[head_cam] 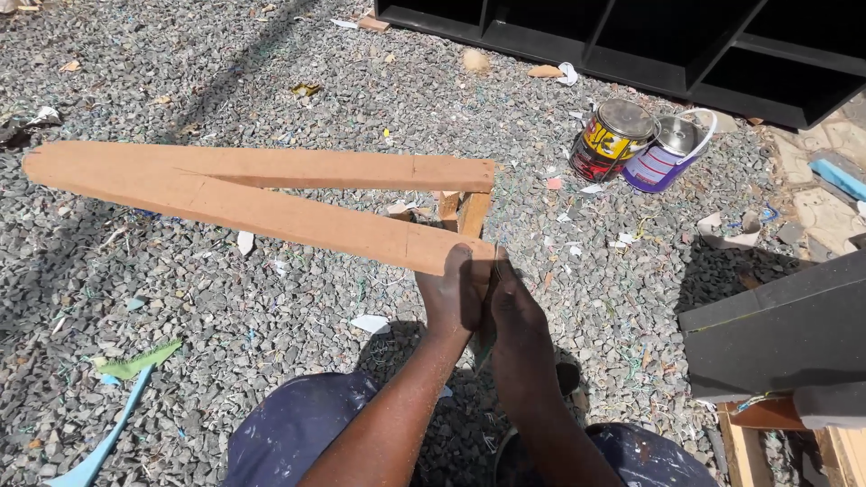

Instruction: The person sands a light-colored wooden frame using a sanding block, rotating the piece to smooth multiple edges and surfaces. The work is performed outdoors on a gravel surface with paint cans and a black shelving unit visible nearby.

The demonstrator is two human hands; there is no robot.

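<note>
Two long reddish-brown wooden boards form a V-shaped frame [271, 194] that lies over the gravel, joined at the far left and spread apart near me by short wooden blocks [467, 212]. My left hand [454, 293] grips the near end of the lower board. My right hand [514, 316] presses against that same end from the right, close beside the left hand. Whether the right hand holds a small thing against the wood is hidden.
Grey gravel ground [271, 81] strewn with paper scraps. Two paint cans [610, 137] [669, 151] lie at the upper right, in front of a black shelf unit [649, 45]. A dark grey board [785, 334] rests on wood at right. A light blue strip [108, 433] lies lower left.
</note>
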